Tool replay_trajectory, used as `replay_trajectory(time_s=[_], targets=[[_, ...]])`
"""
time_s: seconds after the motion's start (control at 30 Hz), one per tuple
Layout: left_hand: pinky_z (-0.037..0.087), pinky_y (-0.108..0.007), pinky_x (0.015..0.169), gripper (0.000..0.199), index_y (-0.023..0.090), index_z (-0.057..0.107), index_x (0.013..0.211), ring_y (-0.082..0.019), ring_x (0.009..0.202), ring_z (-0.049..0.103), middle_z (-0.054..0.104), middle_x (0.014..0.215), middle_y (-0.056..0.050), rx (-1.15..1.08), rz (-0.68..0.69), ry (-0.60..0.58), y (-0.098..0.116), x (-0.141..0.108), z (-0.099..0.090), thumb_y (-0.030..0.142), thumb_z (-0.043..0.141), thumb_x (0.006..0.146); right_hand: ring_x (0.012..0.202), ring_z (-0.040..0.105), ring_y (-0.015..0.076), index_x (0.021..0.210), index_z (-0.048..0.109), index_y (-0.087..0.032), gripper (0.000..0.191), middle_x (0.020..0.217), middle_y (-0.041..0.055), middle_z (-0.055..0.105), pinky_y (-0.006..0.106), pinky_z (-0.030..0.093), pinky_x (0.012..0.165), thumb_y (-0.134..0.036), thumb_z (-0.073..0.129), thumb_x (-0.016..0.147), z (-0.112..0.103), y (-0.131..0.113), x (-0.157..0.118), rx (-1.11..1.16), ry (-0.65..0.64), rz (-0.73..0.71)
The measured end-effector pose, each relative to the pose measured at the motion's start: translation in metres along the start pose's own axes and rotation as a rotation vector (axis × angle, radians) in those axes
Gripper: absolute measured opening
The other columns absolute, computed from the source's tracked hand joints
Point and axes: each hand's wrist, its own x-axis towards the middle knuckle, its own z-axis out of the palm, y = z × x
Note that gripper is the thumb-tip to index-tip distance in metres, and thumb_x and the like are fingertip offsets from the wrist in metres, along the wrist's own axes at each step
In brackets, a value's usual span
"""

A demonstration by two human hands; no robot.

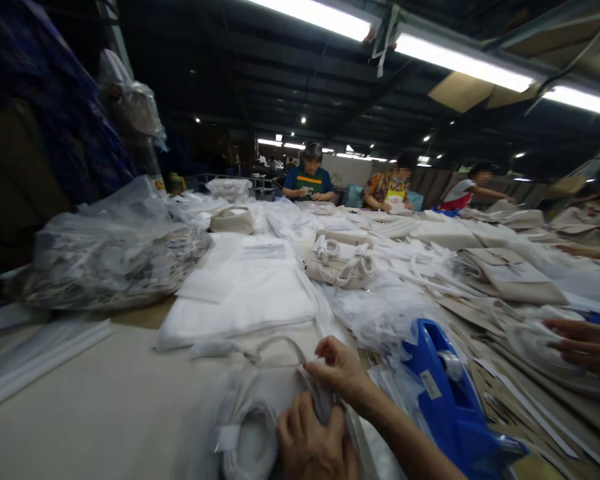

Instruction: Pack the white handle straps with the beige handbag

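Note:
A light beige handbag [275,387] lies in front of me, with a thin handle [283,343] standing up at its far end. On its near side sits a coiled strap [250,437] in white wrapping, held by a white band. My left hand [310,440] bends its fingers over the bag beside the coil, gripping it. Reaching in from the right, my right hand [343,373] pinches the bag's upper right edge between thumb and fingers. Blur softens the bag's near edges, and the underside is hidden.
A blue tape dispenser [445,393] stands close on my right. Ahead lies a stack of white bags [245,287]; a clear sack [115,260] sits left. Another handbag [340,257] is farther off. A co-worker's hands [587,347] are at the right edge; several people work across the table.

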Motion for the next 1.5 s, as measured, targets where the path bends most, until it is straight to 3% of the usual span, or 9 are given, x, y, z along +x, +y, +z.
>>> replay_trajectory(time_s=[0.17, 0.3, 0.4, 0.5, 0.73, 0.87, 1.0, 1.2, 1.5], targets=[[0.042, -0.048, 0.086, 0.035, 0.022, 0.057, 0.108, -0.030, 0.100, 0.051, 0.055, 0.105, -0.012, -0.226, -0.169, -0.013, 0.008, 0.008, -0.015, 0.020, 0.054, 0.073, 0.071, 0.055, 0.0165, 0.093, 0.055, -0.020, 0.030, 0.080, 0.0024, 0.059, 0.028, 0.043, 0.065, -0.048, 0.051, 0.082, 0.011, 0.000, -0.055, 0.039, 0.318, -0.161], [0.047, -0.035, 0.084, 0.024, 0.014, 0.048, 0.104, -0.021, 0.096, 0.055, 0.056, 0.100, -0.012, -0.327, -0.142, 0.191, -0.007, 0.023, -0.030, 0.011, 0.039, 0.082, 0.083, 0.058, 0.0156, 0.097, 0.054, -0.023, 0.017, 0.088, 0.0029, 0.059, 0.025, 0.047, 0.072, -0.029, 0.039, 0.092, 0.037, 0.018, -0.094, 0.024, 0.367, -0.415], [0.044, -0.041, 0.090, 0.022, 0.013, 0.052, 0.103, -0.025, 0.102, 0.053, 0.056, 0.103, -0.013, -0.095, 0.002, 0.310, -0.027, 0.034, -0.046, 0.012, 0.040, 0.085, 0.089, 0.056, 0.0157, 0.094, 0.055, -0.021, 0.021, 0.093, 0.0046, 0.058, 0.026, 0.046, 0.080, -0.009, 0.039, 0.087, 0.053, 0.036, -0.096, -0.276, 0.298, -0.682], [0.043, -0.051, 0.088, 0.024, 0.015, 0.061, 0.101, -0.035, 0.112, 0.046, 0.050, 0.116, -0.018, 0.254, 0.015, 0.150, -0.051, 0.033, -0.056, 0.017, 0.045, 0.084, 0.086, 0.056, 0.0182, 0.091, 0.053, -0.019, 0.027, 0.092, 0.0064, 0.058, 0.028, 0.047, 0.074, -0.001, 0.039, 0.077, 0.061, 0.048, -0.090, -0.527, 0.290, -0.808], [0.044, -0.048, 0.093, 0.033, 0.017, 0.064, 0.104, -0.034, 0.120, 0.042, 0.037, 0.133, -0.019, 0.302, -0.052, -0.114, -0.087, 0.017, -0.054, 0.034, 0.042, 0.085, 0.068, 0.052, 0.0178, 0.099, 0.053, -0.022, 0.032, 0.079, 0.0019, 0.055, 0.028, 0.041, 0.062, -0.004, 0.046, 0.072, 0.073, 0.044, -0.084, -0.700, 0.465, -0.804], [0.035, -0.046, 0.105, 0.036, 0.013, 0.064, 0.096, -0.032, 0.124, 0.041, 0.042, 0.132, -0.019, 0.055, -0.291, -0.148, -0.087, 0.026, -0.065, 0.034, 0.037, 0.084, 0.067, 0.050, 0.0185, 0.084, 0.054, -0.023, 0.030, 0.077, 0.0012, 0.054, 0.029, 0.038, 0.063, 0.001, 0.049, 0.066, 0.071, 0.037, -0.088, -0.705, 0.331, -0.765], [0.047, -0.029, 0.092, 0.039, 0.010, 0.051, 0.115, -0.019, 0.110, 0.056, 0.055, 0.119, -0.015, -0.008, -0.524, -0.185, -0.092, 0.030, -0.086, 0.031, 0.034, 0.086, 0.077, 0.051, 0.0199, 0.086, 0.056, -0.023, 0.033, 0.085, 0.0023, 0.056, 0.030, 0.038, 0.070, 0.005, 0.046, 0.072, 0.066, 0.033, -0.092, -0.674, 0.179, -0.642], [0.047, -0.037, 0.084, 0.027, 0.010, 0.056, 0.100, -0.028, 0.098, 0.060, 0.064, 0.100, -0.014, 0.183, -0.577, -0.297, -0.085, 0.025, -0.102, 0.030, 0.052, 0.082, 0.077, 0.050, 0.0201, 0.087, 0.058, -0.022, 0.027, 0.084, 0.0029, 0.056, 0.031, 0.038, 0.072, 0.001, 0.048, 0.079, 0.061, 0.027, -0.093, -0.732, 0.110, -0.621], [0.046, -0.031, 0.068, 0.013, 0.016, 0.052, 0.083, -0.024, 0.081, 0.065, 0.066, 0.084, -0.012, 0.328, -0.579, -0.354, -0.080, 0.016, -0.095, 0.025, 0.044, 0.089, 0.081, 0.053, 0.0206, 0.089, 0.058, -0.023, 0.028, 0.086, 0.0030, 0.057, 0.035, 0.042, 0.077, 0.001, 0.048, 0.079, 0.064, 0.026, -0.092, -0.766, 0.117, -0.621]])
